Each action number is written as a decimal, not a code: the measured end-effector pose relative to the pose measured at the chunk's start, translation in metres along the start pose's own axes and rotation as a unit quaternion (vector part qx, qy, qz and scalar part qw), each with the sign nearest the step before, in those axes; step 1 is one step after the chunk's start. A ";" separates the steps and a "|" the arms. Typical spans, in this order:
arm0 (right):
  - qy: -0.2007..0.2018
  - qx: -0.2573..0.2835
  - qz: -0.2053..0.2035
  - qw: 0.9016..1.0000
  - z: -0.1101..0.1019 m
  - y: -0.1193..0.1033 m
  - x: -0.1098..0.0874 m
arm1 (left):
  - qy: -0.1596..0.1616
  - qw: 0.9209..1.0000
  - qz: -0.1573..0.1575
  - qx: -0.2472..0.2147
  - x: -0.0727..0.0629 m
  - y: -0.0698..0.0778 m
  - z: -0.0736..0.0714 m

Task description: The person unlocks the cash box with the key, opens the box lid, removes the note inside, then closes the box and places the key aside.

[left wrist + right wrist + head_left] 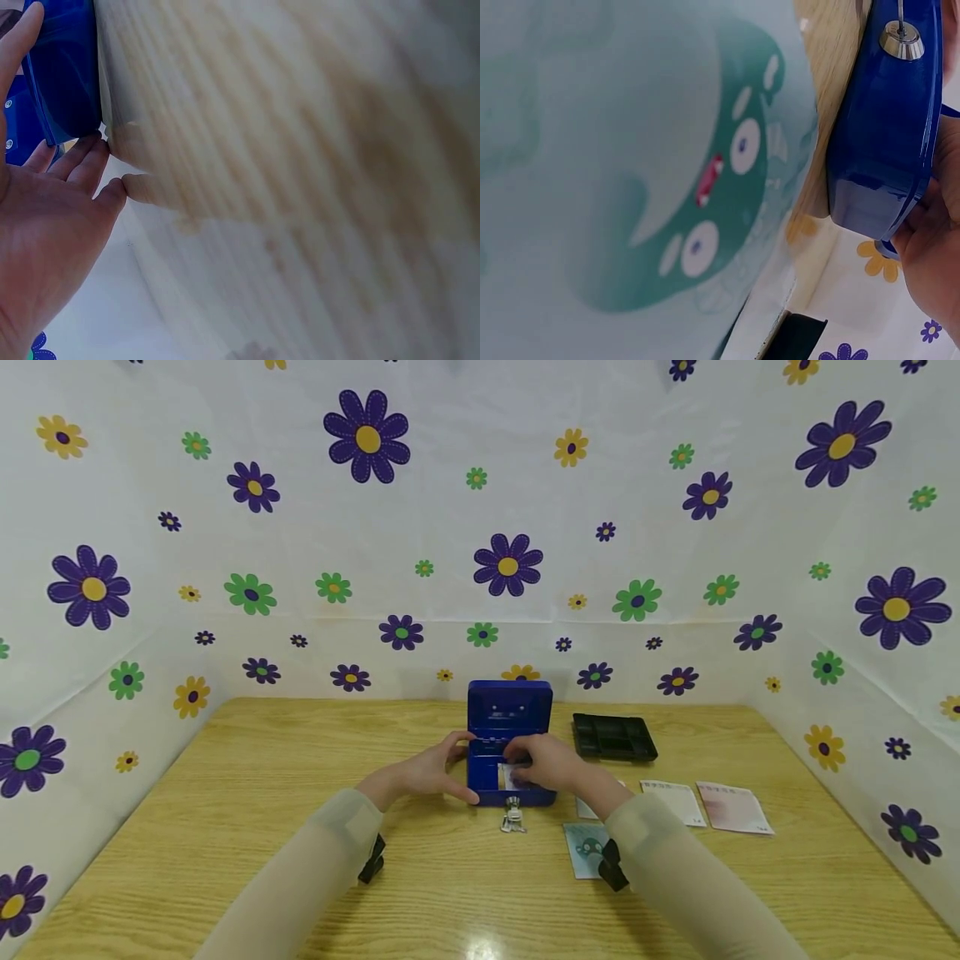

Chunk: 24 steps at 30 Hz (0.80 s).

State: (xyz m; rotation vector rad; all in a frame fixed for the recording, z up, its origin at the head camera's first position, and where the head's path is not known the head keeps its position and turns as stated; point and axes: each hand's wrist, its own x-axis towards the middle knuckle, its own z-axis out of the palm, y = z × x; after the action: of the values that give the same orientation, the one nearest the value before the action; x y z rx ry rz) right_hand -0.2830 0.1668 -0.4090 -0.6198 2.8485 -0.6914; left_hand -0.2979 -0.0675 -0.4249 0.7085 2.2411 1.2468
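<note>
The blue cash box (492,797) stands with its lid (510,702) raised, and keys (513,820) hang from its front lock. My left hand (435,770) grips its left side, thumb at the front corner, fingers farther back; the left wrist view shows the fingertips against the blue metal. My right hand (551,760) reaches over the right wall, its bent fingers inside the box at a small pale paper sheet (505,777). Whether they pinch it I cannot tell. In the right wrist view the box wall (885,127) hides those fingertips.
A black compartment tray (615,737) lies right of the box. Two pale paper sheets, one whitish (675,802) and one pinkish (735,808), lie at the right. A teal sheet with a cartoon face (583,847) lies near my right wrist; another sheet (587,810) is partly behind that arm.
</note>
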 end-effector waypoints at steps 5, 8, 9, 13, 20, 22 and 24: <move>-0.001 0.004 0.001 1.000 0.000 0.001 0.000 | 0.000 1.000 -0.009 -0.001 0.000 0.001 0.000; 0.004 0.013 0.000 1.000 0.000 0.000 -0.001 | 0.000 1.000 -0.012 -0.003 0.000 0.001 0.001; 0.006 0.018 -0.002 1.000 -0.001 0.000 -0.001 | 0.000 1.000 -0.013 -0.004 0.000 0.001 0.001; 0.019 0.026 -0.014 0.999 -0.002 0.000 -0.002 | 0.001 1.000 -0.013 -0.007 -0.001 0.001 0.001; 0.014 0.032 -0.017 0.999 -0.003 0.000 -0.003 | -0.001 1.000 -0.010 -0.007 -0.001 0.001 0.001; 0.012 0.030 -0.013 0.999 -0.003 0.001 -0.002 | -0.001 1.000 -0.010 -0.008 -0.001 0.002 0.001; 0.013 0.025 -0.013 1.000 -0.003 0.001 -0.002 | 0.000 1.000 -0.008 -0.008 -0.002 0.002 0.001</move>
State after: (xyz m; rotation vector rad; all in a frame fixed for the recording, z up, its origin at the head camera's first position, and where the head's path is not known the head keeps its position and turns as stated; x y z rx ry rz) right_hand -0.2819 0.1693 -0.4066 -0.6452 2.8412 -0.7789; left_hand -0.2953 -0.0669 -0.4235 0.6836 2.2297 1.2571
